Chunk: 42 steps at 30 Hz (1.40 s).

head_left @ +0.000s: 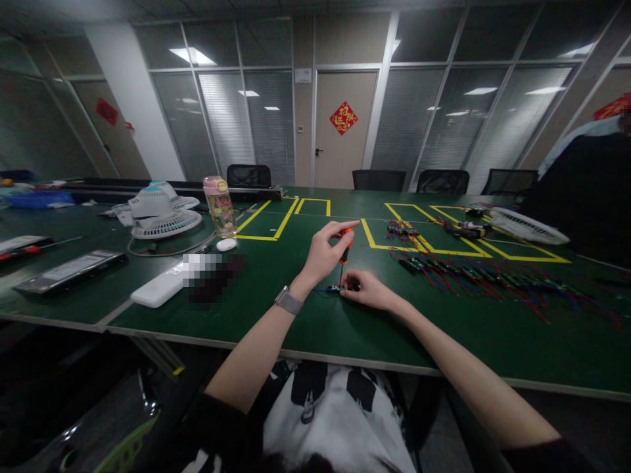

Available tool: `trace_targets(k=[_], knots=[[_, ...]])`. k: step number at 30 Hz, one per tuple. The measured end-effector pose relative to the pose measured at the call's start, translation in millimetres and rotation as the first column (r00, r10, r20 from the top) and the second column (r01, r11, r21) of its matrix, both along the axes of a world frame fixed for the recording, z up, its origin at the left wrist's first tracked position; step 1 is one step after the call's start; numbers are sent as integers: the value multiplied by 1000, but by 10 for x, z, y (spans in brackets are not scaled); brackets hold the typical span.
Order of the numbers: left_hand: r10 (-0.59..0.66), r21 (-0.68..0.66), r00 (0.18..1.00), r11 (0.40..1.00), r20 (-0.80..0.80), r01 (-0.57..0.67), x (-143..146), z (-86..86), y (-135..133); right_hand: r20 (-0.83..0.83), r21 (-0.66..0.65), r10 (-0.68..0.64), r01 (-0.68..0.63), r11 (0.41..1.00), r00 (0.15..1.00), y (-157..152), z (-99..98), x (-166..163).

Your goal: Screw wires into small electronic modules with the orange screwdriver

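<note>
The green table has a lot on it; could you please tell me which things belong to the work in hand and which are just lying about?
In use:
- left hand holding the screwdriver upright
- right hand pinning the small board
- row of wired boards

Lying about:
- white fans
- drink bottle
- white power bank
- remote
</note>
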<state>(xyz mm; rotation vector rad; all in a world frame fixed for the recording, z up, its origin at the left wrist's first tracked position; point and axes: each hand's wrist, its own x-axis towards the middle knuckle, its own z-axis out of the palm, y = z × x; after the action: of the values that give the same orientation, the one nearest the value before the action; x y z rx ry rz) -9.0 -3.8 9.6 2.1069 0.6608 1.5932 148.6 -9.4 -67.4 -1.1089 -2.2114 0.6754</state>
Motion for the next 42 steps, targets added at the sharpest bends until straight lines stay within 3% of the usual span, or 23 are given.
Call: trace_targets(k=[4, 9, 14, 20, 24, 30, 34, 36, 40, 42], knots=[[105, 55, 994, 993, -2, -105, 2, -2, 10, 7, -1, -4, 4, 1000, 1000, 0, -2, -1], [-46, -25, 999, 999, -14, 46, -4, 14, -20, 8, 9, -2, 2, 1000, 1000, 3, 1, 5], [51, -7, 999, 999, -11, -51, -3, 32, -38, 14, 11, -6, 6, 1000, 1000, -7, 16, -3], [-73, -86, 997, 994, 21, 74, -5, 44, -29, 17, 1, -16, 16, 1000, 1000, -31, 53, -21], [10, -54, 999, 999, 38, -8, -11, 31, 0, 17, -10, -17, 17, 1000, 1000, -39, 64, -21], [-205, -165, 978, 964, 37, 208, -1, 52, -18, 10, -15, 0, 0, 1000, 1000, -34, 60, -20], [29, -19, 999, 999, -34, -30, -4, 44, -47, 0, -26, 0, 0, 1000, 1000, -26, 50, -22], [69, 25, 996, 997, -62, -68, -15, 44, -42, -8, -33, -2, 2, 999, 1000, -23, 46, -22], [-155, -97, 987, 984, -46, 150, -22, 47, -13, -14, -45, 5, -6, 999, 1000, -27, 53, -22], [-195, -139, 980, 972, -28, 189, -17, 38, -6, -10, -48, 7, -7, 999, 1000, -33, 62, -23]])
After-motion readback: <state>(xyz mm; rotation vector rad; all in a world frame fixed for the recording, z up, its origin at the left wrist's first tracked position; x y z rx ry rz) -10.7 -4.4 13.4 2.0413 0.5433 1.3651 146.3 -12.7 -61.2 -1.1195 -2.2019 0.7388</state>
